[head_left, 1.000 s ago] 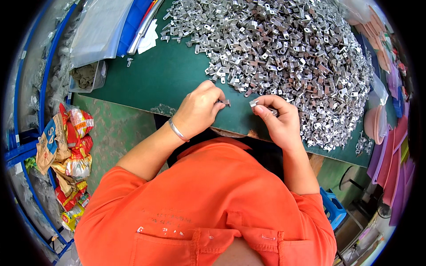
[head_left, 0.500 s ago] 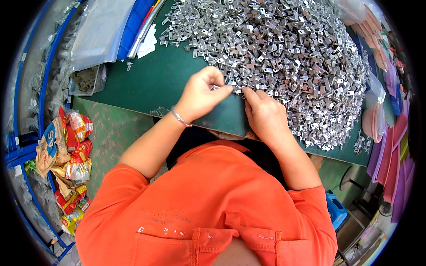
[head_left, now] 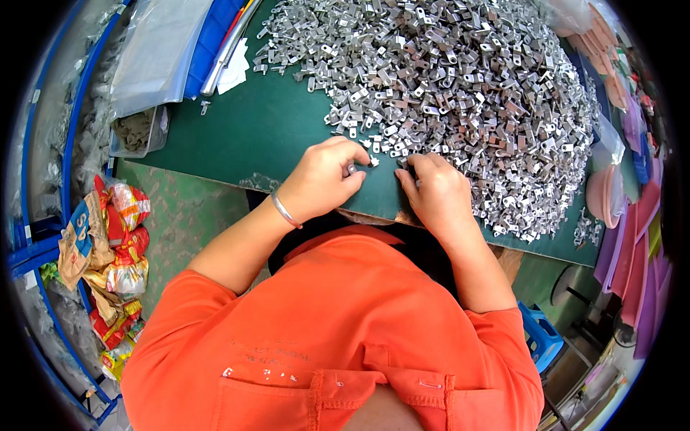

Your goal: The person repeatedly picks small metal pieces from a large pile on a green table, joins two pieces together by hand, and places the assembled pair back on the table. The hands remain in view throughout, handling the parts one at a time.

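My left hand [head_left: 323,176], a metal bangle [head_left: 286,210] at its wrist, is curled above the near part of the green tabletop. A small metal bracket [head_left: 351,169] shows within its bent fingers. Just beyond its fingertips lies another bracket [head_left: 373,161]. To the right, at the near edge of a large heap of silver metal brackets [head_left: 445,86], is my right hand [head_left: 440,190]. Its thumb and index finger close on a small, darker metal bracket [head_left: 402,164], partly hidden by the fingers. A gap separates the two hands.
The green table [head_left: 237,136] ends close in front of me. Clear plastic sheets [head_left: 158,57], a blue tray [head_left: 208,50] and a plastic box [head_left: 140,133] sit at the left. Crumpled bags [head_left: 108,251] hang by blue racking. Pink and purple sheets [head_left: 632,266] stand at the right.
Both hands have come nearer to me, away from the heap, and stand slightly farther apart. My left fingers have curled inward, with a bracket showing in them.
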Demonstrator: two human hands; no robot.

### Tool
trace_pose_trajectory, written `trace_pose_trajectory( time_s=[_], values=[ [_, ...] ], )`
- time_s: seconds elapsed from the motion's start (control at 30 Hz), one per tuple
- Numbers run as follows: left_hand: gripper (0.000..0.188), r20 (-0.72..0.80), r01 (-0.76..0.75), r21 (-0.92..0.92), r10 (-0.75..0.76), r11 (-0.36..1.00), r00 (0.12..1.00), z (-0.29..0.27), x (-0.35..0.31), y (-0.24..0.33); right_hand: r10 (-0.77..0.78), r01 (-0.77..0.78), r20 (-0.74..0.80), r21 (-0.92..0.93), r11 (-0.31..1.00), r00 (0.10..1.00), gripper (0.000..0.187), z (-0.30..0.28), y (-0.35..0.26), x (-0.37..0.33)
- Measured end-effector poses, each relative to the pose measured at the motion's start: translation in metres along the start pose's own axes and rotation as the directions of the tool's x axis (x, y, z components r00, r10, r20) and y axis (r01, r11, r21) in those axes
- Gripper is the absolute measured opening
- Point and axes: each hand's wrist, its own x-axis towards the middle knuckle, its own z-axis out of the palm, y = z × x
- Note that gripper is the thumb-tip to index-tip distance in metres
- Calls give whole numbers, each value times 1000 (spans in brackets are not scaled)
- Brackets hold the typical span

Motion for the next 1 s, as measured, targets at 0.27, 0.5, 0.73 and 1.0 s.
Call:
trace_pose_trajectory(
  time_s=[0.27, 0.5, 0.73, 1.0],
  values=[
    [11, -90, -37, 5, 38, 999, 995, 4, 1, -1, 19, -71, 90, 624, 778, 996, 10, -14, 11, 0],
    [11, 17, 116, -360, -118, 926, 993, 10, 0, -6, 114, -83, 3, 707, 702, 993, 16, -9, 18, 15],
    [22, 461, 532, -843, -393, 87, 795, -2, -2, 1, 7, 0, -138, 49, 999, 990, 22, 10, -10, 18],
    [24, 508, 523, -851, -343, -55, 790, -10, -4, 5, -122, 86, 97, 310, 947, 988, 17, 9, -16, -6]
  ],
)
